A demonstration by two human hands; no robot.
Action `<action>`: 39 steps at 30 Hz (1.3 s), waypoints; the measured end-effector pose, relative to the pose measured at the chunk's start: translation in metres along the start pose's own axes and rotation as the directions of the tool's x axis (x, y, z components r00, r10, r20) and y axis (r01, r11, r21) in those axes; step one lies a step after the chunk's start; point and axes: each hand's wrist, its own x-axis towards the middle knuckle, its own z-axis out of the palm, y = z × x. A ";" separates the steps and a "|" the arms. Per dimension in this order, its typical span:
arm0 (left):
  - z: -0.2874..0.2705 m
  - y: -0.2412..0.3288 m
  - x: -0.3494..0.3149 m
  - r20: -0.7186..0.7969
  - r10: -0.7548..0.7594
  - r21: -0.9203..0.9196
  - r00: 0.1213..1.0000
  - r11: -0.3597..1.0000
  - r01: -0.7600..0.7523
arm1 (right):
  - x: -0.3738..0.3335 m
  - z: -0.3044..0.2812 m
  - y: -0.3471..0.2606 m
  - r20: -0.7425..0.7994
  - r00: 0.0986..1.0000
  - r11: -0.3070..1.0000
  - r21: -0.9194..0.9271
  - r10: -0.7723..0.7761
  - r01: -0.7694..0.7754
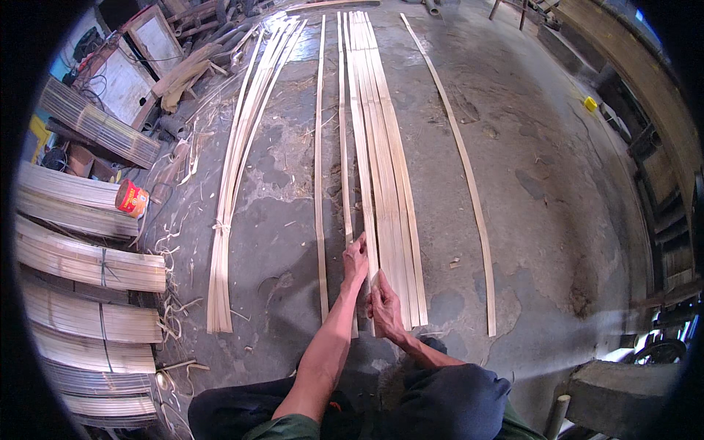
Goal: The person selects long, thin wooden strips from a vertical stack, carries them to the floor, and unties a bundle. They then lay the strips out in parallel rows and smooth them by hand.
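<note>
Long pale strips, likely split bamboo or wood, lie lengthwise on the concrete floor before me. My left hand [355, 262] is closed on the left edge of one strip [360, 139]. A little nearer to me, my right hand [386, 302] pinches the same strip close to its near end. Right beside it is a row of strips [396, 213] laid edge to edge. Two single strips lie to the left, a thin one [342, 139] and another [320, 183]. Apart on the right is a lone strip [467, 172].
A tied bundle of strips [238, 161] rests farther left. Stacked strip bundles [92, 264] line the left side, with a red tin [132, 199] on them and curled shavings [172, 315] alongside. A concrete block [623, 392] stands near right; a yellow object [590, 104] lies far right.
</note>
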 end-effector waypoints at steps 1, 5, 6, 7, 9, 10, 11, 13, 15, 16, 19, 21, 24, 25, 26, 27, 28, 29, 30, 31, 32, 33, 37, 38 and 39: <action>-0.002 0.001 -0.001 0.017 0.005 -0.053 1.000 0.999 -0.004 | 0.000 0.002 0.002 0.013 1.000 1.000 0.024 -0.012 0.012; -0.011 0.009 0.004 -0.096 -0.128 0.098 0.987 0.986 0.138 | -0.003 0.006 0.010 0.028 0.998 0.997 0.052 -0.056 0.054; -0.015 0.011 0.007 -0.089 -0.218 0.100 0.972 0.969 0.227 | -0.004 0.007 0.012 0.025 0.998 0.998 0.009 -0.057 0.057; -0.022 0.010 0.009 -0.094 -0.303 0.107 0.948 0.944 0.312 | -0.005 0.012 0.014 0.033 0.998 0.998 -0.028 -0.060 0.061; -0.023 0.000 0.013 -0.131 -0.184 0.016 0.974 0.982 0.187 | -0.005 0.019 0.025 0.073 0.996 0.999 -0.024 -0.042 0.044; -0.020 0.006 0.010 -0.138 -0.111 0.009 0.984 0.994 0.113 | -0.004 0.018 0.031 0.078 0.996 0.995 -0.088 -0.043 0.050; -0.013 0.021 0.008 -0.134 -0.035 -0.007 0.990 0.999 0.035 | -0.003 0.012 0.035 0.069 0.997 0.986 -0.155 -0.046 0.056; -0.017 0.019 0.009 0.000 -0.053 0.093 0.999 0.994 0.053 | -0.004 0.011 0.031 0.166 0.986 0.973 -0.219 -0.036 0.072; -0.025 -0.023 0.022 0.036 -0.060 0.311 0.998 0.949 0.045 | -0.005 0.020 0.019 0.235 0.971 0.918 -0.377 -0.035 0.124; -0.017 -0.022 0.018 -0.059 0.053 0.277 0.997 0.960 -0.035 | -0.001 0.016 0.020 0.256 0.966 0.867 -0.474 -0.031 0.153; -0.010 -0.022 0.012 -0.045 0.082 0.366 0.996 0.929 -0.060 | 0.000 0.008 0.013 0.287 0.957 0.850 -0.515 0.045 0.115; -0.006 -0.020 0.013 -0.071 0.094 0.327 0.993 0.943 -0.065 | 0.007 0.000 0.021 0.286 0.957 0.815 -0.564 0.042 0.132; 0.002 -0.008 0.009 0.008 -0.020 0.251 1.000 0.968 0.018 | 0.008 -0.015 0.027 0.270 0.963 0.783 -0.596 -0.012 0.177; 0.002 -0.008 0.009 0.011 -0.037 0.264 0.999 0.964 0.032 | 0.007 -0.014 0.027 0.274 0.961 0.778 -0.594 -0.042 0.203; 0.003 -0.009 0.008 0.016 -0.053 0.277 0.998 0.960 0.047 | 0.006 -0.014 0.027 0.254 0.967 0.787 -0.592 -0.026 0.176; 0.004 -0.009 0.008 0.021 -0.070 0.289 0.997 0.955 0.061 | 0.006 -0.014 0.028 0.232 0.973 0.794 -0.590 -0.010 0.149; 0.004 -0.013 0.008 0.011 -0.035 0.292 0.999 0.956 0.031 | 0.005 -0.013 0.027 0.213 0.977 0.802 -0.584 0.006 0.123; 0.004 -0.017 0.009 0.001 0.000 0.295 1.000 0.956 0.000 | 0.005 -0.011 0.027 0.222 0.975 0.791 -0.601 0.025 0.117; 0.004 -0.021 0.010 -0.008 0.035 0.298 0.999 0.954 -0.031 | 0.005 -0.010 0.026 0.231 0.972 0.779 -0.617 0.044 0.112; 0.006 -0.021 0.008 -0.039 0.045 0.305 0.998 0.952 -0.031 | 0.007 -0.011 0.025 0.233 0.970 0.766 -0.635 0.062 0.104; 0.007 -0.021 0.005 -0.071 0.054 0.312 0.996 0.950 -0.030 | 0.007 -0.011 0.024 0.242 0.970 0.759 -0.638 0.036 0.130; 0.008 -0.020 0.004 -0.102 0.065 0.320 0.993 0.947 -0.029 | 0.007 -0.012 0.023 0.251 0.968 0.752 -0.640 0.011 0.157; 0.006 -0.012 0.003 -0.022 0.013 0.306 1.000 0.952 -0.006 | 0.006 -0.014 0.033 0.245 0.965 0.736 -0.637 -0.090 0.230; 0.006 -0.007 0.002 -0.020 -0.014 0.305 1.000 0.952 0.019 | 0.007 -0.018 0.035 0.256 0.962 0.726 -0.642 -0.098 0.245; 0.008 -0.001 0.001 -0.017 -0.041 0.304 0.999 0.952 0.044 | 0.007 -0.021 0.036 0.267 0.958 0.716 -0.647 -0.106 0.260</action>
